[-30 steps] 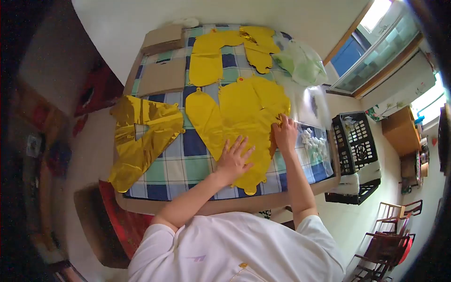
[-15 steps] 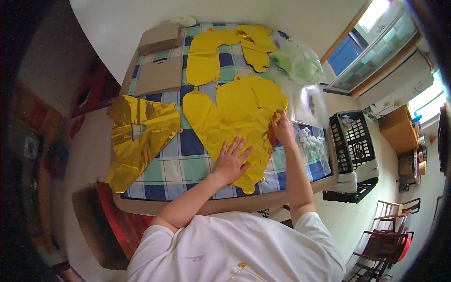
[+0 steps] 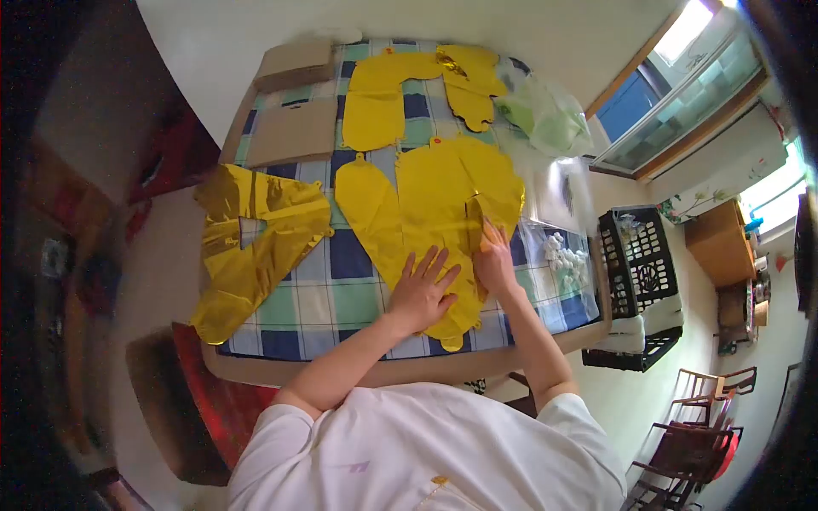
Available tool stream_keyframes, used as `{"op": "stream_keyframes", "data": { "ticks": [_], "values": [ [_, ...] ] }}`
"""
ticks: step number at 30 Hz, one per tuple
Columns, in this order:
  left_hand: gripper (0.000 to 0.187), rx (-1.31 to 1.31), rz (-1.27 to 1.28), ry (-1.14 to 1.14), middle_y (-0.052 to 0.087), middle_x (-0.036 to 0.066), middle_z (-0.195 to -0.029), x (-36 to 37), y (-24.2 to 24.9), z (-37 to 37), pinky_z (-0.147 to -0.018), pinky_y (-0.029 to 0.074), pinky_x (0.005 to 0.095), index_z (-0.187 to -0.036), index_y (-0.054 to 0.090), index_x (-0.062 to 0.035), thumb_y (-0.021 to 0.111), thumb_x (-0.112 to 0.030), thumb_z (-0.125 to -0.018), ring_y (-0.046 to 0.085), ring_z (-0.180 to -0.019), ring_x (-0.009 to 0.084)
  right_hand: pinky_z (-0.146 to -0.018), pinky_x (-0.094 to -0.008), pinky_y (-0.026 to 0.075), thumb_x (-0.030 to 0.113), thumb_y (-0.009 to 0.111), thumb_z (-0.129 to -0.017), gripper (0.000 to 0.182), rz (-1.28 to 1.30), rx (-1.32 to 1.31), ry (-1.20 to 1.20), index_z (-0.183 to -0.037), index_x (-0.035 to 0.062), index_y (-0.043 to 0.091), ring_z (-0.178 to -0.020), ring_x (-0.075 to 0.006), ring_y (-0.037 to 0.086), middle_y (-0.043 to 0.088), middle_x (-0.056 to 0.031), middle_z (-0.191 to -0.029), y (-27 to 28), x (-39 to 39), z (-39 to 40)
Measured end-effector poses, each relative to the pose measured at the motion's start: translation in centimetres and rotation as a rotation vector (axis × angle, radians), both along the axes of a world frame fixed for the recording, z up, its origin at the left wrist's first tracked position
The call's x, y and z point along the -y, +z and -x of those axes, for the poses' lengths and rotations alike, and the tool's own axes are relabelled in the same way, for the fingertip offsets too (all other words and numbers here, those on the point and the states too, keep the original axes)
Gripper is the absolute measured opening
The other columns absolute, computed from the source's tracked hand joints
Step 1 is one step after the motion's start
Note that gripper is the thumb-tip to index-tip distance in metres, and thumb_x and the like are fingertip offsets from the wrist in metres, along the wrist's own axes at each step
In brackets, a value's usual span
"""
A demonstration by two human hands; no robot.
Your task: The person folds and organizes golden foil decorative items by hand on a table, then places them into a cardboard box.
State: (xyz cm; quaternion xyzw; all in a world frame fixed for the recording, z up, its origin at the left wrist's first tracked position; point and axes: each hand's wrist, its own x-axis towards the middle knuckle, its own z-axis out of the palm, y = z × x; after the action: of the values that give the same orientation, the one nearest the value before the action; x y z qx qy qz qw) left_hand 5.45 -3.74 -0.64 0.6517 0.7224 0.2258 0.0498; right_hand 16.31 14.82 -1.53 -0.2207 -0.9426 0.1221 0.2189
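A flat, uninflated gold foil balloon (image 3: 434, 187) lies across the checked cloth in front of me. My left hand (image 3: 419, 294) rests palm down on its lower part, fingers spread. At the balloon's lower right, my right hand (image 3: 494, 266) has its fingers closed on a fold of the foil, with an orange tint at the fingertips. A second gold foil balloon (image 3: 285, 251), creased and shiny, lies to the left with its near end at the table edge. More flat gold foil (image 3: 375, 111) is spread at the far side.
Brown cardboard (image 3: 294, 132) sits at the far left. A pale green plastic bag (image 3: 550, 119) lies at the far right, above clear plastic packaging (image 3: 558, 192) and small white pieces (image 3: 564, 255). A black crate (image 3: 643, 260) stands right of the table.
My right hand has moved left and slightly down, from the balloon's right edge inward, folding that edge over. My left hand stays in place on the foil.
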Motion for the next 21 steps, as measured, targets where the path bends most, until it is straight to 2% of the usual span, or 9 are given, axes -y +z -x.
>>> {"op": "stream_keyframes", "data": {
  "ticks": [3,6,11,14,17,20,21],
  "values": [
    [0.051,-0.028,-0.015,-0.002,0.035,0.016,-0.145,-0.1,0.3,0.2,-0.110,0.020,0.0563,-0.134,0.049,-0.0153,0.053,-0.039,-0.089,0.026,-0.138,0.0316,-0.111,-0.0501,0.024,0.010,0.052,-0.089,0.042,0.027,0.005,0.078,-0.131,0.0062,0.051,-0.132,-0.0327,0.038,0.045,-0.0144,-0.140,1.6,1.7,0.4],
    [0.052,-0.032,-0.025,0.002,0.034,0.016,-0.145,-0.1,0.4,0.2,-0.110,0.019,0.0566,-0.134,0.049,-0.0156,0.053,-0.040,-0.089,0.026,-0.138,0.0315,-0.110,-0.0490,0.025,0.013,0.052,-0.091,0.042,0.036,0.036,0.066,-0.133,0.0076,0.050,-0.131,-0.0306,0.040,0.047,-0.0124,-0.138,1.0,1.8,0.4],
    [0.052,0.039,-0.015,0.011,0.035,0.015,-0.145,-0.2,0.3,0.3,-0.111,0.021,0.0554,-0.133,0.049,-0.0123,0.058,-0.035,-0.087,0.028,-0.137,0.0315,-0.111,-0.0504,0.023,0.014,0.052,-0.089,0.046,0.052,0.057,0.066,-0.134,0.0081,0.048,-0.133,-0.0286,0.038,0.045,-0.0095,-0.141,0.9,1.9,0.4],
    [0.052,0.091,-0.224,0.027,0.037,0.015,-0.143,-1.5,1.4,0.8,-0.111,0.022,0.0525,-0.132,0.049,-0.0099,0.063,-0.028,-0.084,0.030,-0.136,0.0308,-0.110,-0.0505,0.023,0.014,0.052,-0.089,0.045,0.059,0.054,0.070,-0.134,0.0073,0.048,-0.133,-0.0286,0.037,0.045,-0.0093,-0.141,1.4,2.0,0.4],
    [0.053,0.060,-0.241,0.048,0.038,0.015,-0.142,-3.5,0.9,1.6,-0.111,0.024,0.0508,-0.131,0.049,-0.0094,0.065,-0.025,-0.083,0.032,-0.135,0.0305,-0.110,-0.0497,0.025,0.014,0.052,-0.090,0.043,0.039,0.043,0.066,-0.132,0.0074,0.050,-0.132,-0.0285,0.040,0.047,-0.0101,-0.139,1.3,2.2,0.4],
    [0.053,0.018,-0.252,0.103,0.039,0.015,-0.141,-4.6,0.2,2.3,-0.111,0.024,0.0509,-0.130,0.050,-0.0086,0.065,-0.027,-0.083,0.034,-0.134,0.0306,-0.110,-0.0499,0.025,0.015,0.052,-0.090,0.041,0.029,0.017,0.069,-0.130,0.0083,0.052,-0.131,-0.0279,0.040,0.048,-0.0098,-0.138,0.9,1.9,0.5],
    [0.052,0.007,-0.171,0.086,0.040,0.015,-0.141,-4.7,0.0,2.5,-0.111,0.024,0.0502,-0.130,0.049,-0.0076,0.062,-0.029,-0.085,0.033,-0.134,0.0304,-0.110,-0.0502,0.025,0.015,0.052,-0.090,0.040,0.038,0.007,0.072,-0.130,0.0086,0.053,-0.132,-0.0276,0.040,0.048,-0.0094,-0.139,0.9,1.9,0.5]
  ]
}}
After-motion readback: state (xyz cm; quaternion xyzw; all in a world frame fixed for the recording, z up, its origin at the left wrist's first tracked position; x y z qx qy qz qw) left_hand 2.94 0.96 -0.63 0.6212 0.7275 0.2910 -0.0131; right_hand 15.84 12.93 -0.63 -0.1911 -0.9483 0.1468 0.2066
